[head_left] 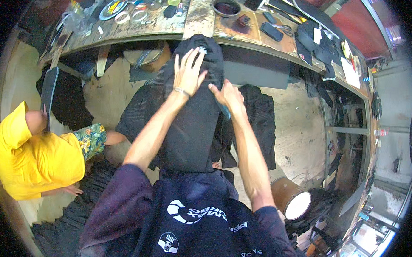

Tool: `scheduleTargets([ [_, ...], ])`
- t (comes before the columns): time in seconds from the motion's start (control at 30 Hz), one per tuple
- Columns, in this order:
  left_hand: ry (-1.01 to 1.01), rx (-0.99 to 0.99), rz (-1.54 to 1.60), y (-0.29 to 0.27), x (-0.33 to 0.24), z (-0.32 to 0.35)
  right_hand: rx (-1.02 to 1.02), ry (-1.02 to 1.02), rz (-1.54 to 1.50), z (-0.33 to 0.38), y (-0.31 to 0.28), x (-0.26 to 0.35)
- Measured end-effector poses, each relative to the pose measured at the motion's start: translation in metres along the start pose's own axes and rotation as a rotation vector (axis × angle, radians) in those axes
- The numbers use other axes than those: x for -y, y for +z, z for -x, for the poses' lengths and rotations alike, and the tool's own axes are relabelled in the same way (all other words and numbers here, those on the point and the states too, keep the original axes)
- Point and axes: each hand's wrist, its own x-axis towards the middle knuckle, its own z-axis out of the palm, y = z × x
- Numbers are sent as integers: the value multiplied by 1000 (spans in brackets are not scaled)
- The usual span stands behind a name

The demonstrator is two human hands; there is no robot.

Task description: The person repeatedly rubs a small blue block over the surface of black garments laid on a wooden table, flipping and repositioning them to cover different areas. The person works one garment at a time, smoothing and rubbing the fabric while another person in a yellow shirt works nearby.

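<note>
A long piece of black cloth [190, 128] stretches from my lap to the bench edge, with its far end bunched up on the bench front. My left hand [189, 72] lies flat on its far part, fingers spread, and a small whitish thing shows by the fingertips. At the cloth's right edge is my right hand [230, 96], thumb on top and the other fingers curled around the side. Just below that hand a strip of bluish material shows. What supports the cloth underneath is hidden.
The wooden bench [192, 22] carries a plate of small items [113, 8], a dark bowl [226, 7], a dark phone-like case [271, 31] and scissors [284, 27]. A person in yellow [44, 153] sits at left. Black garments [256, 126] and a drum-like stool [291, 199] are at right.
</note>
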Motion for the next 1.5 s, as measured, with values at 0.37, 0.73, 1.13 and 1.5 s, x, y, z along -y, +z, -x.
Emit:
scheduleTargets([
  [0.37,-401,696,714,-96,-21,378,223,-154,125,-47,-11,-6],
  [0.73,-204,-151,251,-63,80,74,148,-144,132,-78,-19,-14],
  [1.13,-156,93,45,50,72,-79,-303,-72,59,-39,-31,39],
  [1.5,148,98,141,67,98,-130,-290,-758,124,38,81,60],
])
